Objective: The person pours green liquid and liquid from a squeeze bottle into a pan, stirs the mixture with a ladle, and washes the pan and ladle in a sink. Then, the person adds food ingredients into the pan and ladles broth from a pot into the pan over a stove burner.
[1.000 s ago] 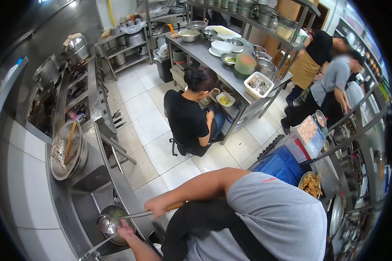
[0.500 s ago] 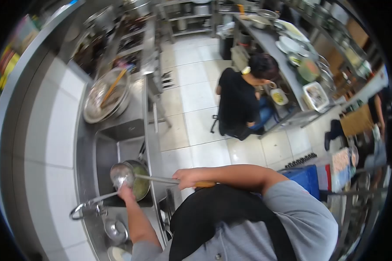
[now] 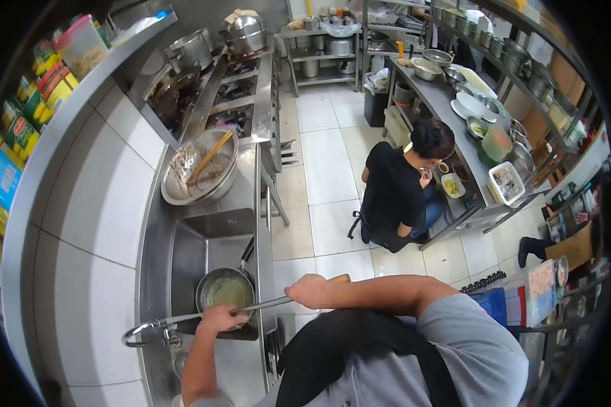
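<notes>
ladle (image 3: 263,303) now lowered near the sink's (image 3: 200,241) near-right corner, exposing pan (image 3: 204,288); right hand (image 3: 307,292) clamped on it, left hand (image 3: 217,317) grip indeterminable.

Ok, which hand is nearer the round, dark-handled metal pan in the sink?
Left. The left hand is at the near rim of the pan; the right hand, farther off, to its right.
</notes>
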A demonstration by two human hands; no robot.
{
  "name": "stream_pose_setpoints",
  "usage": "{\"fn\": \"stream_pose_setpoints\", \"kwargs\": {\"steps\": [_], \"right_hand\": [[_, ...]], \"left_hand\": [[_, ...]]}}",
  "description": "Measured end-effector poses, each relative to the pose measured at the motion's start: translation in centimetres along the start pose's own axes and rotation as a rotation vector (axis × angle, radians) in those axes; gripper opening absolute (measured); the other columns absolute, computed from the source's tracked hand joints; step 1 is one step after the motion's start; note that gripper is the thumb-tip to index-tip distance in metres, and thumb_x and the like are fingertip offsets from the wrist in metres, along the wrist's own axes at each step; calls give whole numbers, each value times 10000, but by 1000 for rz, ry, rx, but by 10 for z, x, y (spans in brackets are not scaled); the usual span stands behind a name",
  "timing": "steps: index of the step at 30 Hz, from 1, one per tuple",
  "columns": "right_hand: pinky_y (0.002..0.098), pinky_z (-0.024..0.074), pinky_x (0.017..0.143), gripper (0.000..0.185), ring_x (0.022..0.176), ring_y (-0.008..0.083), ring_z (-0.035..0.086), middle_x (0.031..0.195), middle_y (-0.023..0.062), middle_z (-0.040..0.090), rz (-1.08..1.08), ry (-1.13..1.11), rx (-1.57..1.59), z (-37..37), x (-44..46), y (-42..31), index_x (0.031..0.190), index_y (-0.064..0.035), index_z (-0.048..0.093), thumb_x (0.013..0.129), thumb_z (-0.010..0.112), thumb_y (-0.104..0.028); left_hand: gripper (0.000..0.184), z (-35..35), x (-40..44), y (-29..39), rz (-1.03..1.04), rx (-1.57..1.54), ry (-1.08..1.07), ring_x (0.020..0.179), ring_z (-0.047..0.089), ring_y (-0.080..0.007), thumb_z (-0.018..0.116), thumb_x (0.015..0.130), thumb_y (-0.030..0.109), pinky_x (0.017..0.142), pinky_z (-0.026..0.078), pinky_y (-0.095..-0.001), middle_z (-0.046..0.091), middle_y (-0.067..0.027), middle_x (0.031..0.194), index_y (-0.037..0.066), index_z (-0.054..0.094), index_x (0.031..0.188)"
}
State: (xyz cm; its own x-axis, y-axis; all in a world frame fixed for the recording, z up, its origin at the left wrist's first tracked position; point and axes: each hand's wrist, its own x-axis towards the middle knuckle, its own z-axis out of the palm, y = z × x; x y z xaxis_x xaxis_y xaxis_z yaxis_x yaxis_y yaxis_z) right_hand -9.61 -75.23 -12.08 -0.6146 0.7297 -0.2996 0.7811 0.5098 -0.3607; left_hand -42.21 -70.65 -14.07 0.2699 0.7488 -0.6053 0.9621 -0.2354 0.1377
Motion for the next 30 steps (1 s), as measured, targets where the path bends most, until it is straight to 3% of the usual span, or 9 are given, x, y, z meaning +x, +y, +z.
{"fn": "stream_pose_setpoints", "kwargs": {"steps": [5, 9, 12, 15, 18, 24, 26, 27, 30], "right_hand": [[487, 550, 703, 177, 846, 377, 688, 861, 184, 691, 41, -3, 63, 32, 24, 7, 977, -10, 620, 822, 573, -81], [473, 558, 719, 148, 873, 363, 690, 871, 177, 695, 107, 60, 79, 46, 27, 12, 925, -7, 644, 797, 592, -61], [467, 560, 737, 135, 889, 356, 689, 886, 171, 698, 146, 7, 68, 42, 11, 14, 896, -16, 659, 779, 611, -60], [472, 553, 754, 174, 899, 360, 685, 914, 180, 696, 267, -87, 158, 46, -6, 29, 930, -18, 662, 770, 624, -72], [476, 551, 750, 175, 903, 369, 682, 911, 186, 695, 276, -133, 214, 36, -26, 28, 927, -15, 656, 762, 623, -63], [493, 526, 769, 233, 900, 399, 661, 917, 233, 673, 238, -73, 299, 64, -2, 50, 978, 17, 633, 773, 604, -89], [499, 510, 791, 302, 910, 431, 641, 924, 261, 658, 137, 32, 471, 69, 1, 44, 1049, 29, 601, 771, 575, -87], [500, 503, 801, 344, 915, 447, 630, 926, 274, 651, 60, 88, 575, 62, 2, 40, 1090, 33, 584, 767, 560, -83], [449, 536, 649, 524, 807, 356, 664, 991, 268, 644, 67, -113, 743, 58, 15, 33, 1286, 62, 481, 784, 541, -77]], "left_hand": [[666, -6, 43, -54, 13, -246, -321, 1093, 617, -252, 709, 753, 607, 959, 455, -361, 681, -113, 1157, 127, 673, 1213], [507, -3, 65, -86, -117, -499, -519, 997, 592, -155, 708, 829, 483, 854, 479, -300, 683, -49, 1076, 142, 688, 1203], [435, 12, 88, -114, -328, -898, -611, 897, 588, -147, 611, 923, 428, 750, 481, -299, 676, -60, 1081, 138, 655, 1244], [446, 15, 57, -94, -260, -1277, -799, 911, 608, -171, 502, 988, 403, 722, 499, -329, 663, -68, 1140, 113, 579, 1319], [488, 50, 70, -108, -103, -1789, -1297, 953, 657, -256, 561, 954, 412, 792, 521, -373, 664, -122, 1134, 16, 538, 1237], [424, 111, 65, -120, 240, -842, 709, 1092, 630, -273, 489, 985, 399, 919, 492, -364, 652, -125, 1183, 54, 555, 1221], [497, 72, 61, -108, 116, -2491, 169, 1063, 610, -226, 450, 1003, 403, 823, 517, -363, 619, -60, 1260, 112, 473, 1405], [520, 99, 83, -135, 31, -2264, 438, 1270, 518, -267, 430, 1004, 408, 1012, 449, -421, 557, -57, 1366, 115, 429, 1434], [474, 96, 82, -82, 145, -2250, 588, 1293, 480, -267, 387, 1010, 405, 1062, 374, -461, 513, -78, 1398, 127, 468, 1385]]}}
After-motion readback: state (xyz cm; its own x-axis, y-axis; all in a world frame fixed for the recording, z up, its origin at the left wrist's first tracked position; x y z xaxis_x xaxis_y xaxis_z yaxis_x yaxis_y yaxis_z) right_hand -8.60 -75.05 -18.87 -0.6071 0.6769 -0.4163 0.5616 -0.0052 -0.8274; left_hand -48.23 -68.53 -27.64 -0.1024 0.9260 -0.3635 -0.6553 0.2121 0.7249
